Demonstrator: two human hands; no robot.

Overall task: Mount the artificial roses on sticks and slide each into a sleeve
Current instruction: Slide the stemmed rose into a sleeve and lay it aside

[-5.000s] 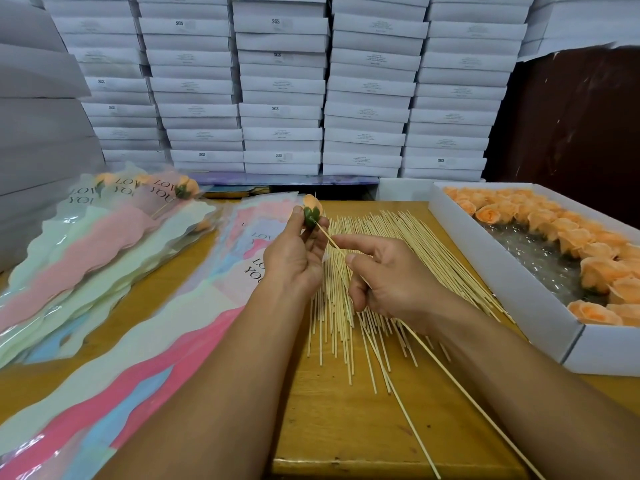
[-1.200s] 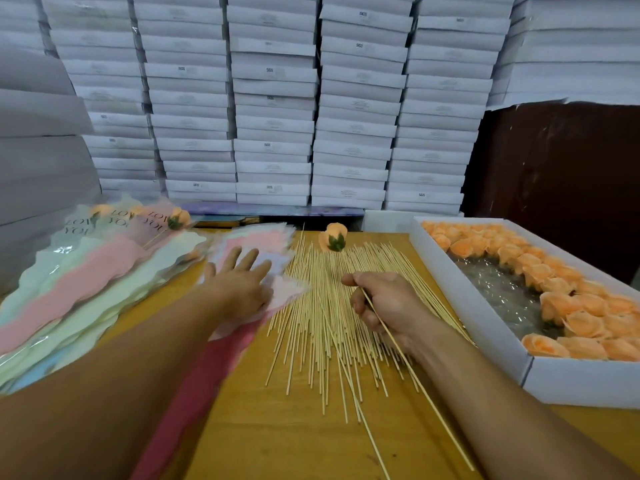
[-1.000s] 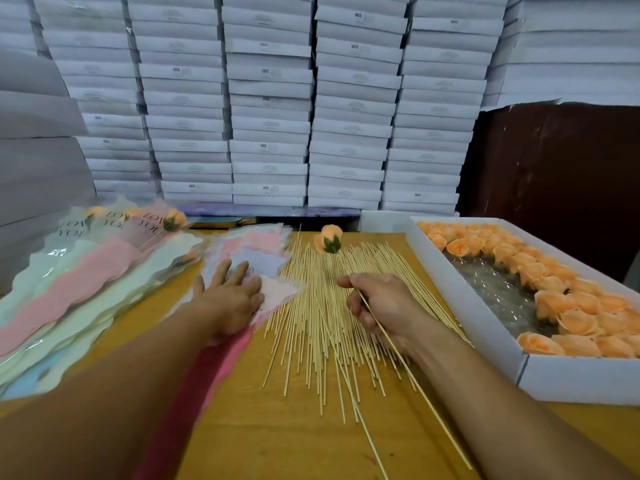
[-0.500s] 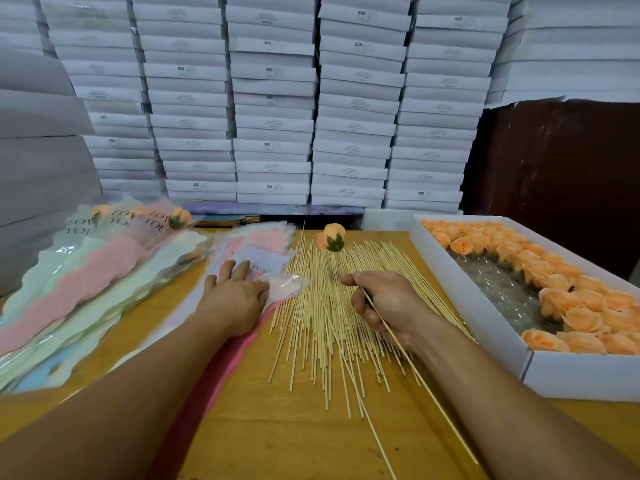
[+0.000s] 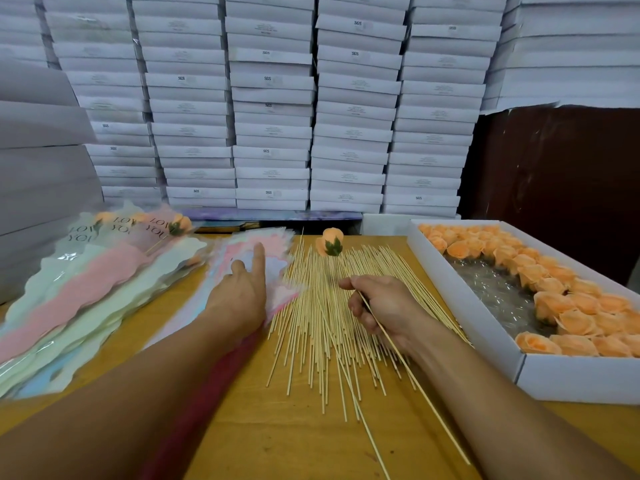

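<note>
head view: a person works at a wooden table (image 5: 284, 438), mounting artificial roses on sticks and sleeving them. the right hand (image 5: 384, 306) is curled round a thin wooden stick (image 5: 412, 375), pinching it near its upper part; a peach rose (image 5: 330, 242) sits on the stick's far tip, above the loose pile of sticks (image 5: 322, 323) fanned across the table. the left hand (image 5: 239, 296) rests on the pile of empty sleeves (image 5: 256, 247), index finger stretched forward and pressing the top sheet, the other fingers loosely bent and holding nothing.

the mounted rose looks very light and soft, its petals likely to crush or slip off the point if squeezed; the stick is stiff but slender and would probably snap under bending. the safer hold, by this judgement, is on the stick below the green calyx, not on the bloom. the sleeves appear thin, glossy and slippery, so the top one likely needs pressing and peeling at its edge to open.

at left lie finished sleeved roses (image 5: 104, 271), printed "love you" in dark capitals. at right an open white box (image 5: 467, 306) holds more peach roses around its edge. behind, stacked white boxes (image 5: 270, 116) carry small labels; "sgs" is legible, the finer print is not.
</note>
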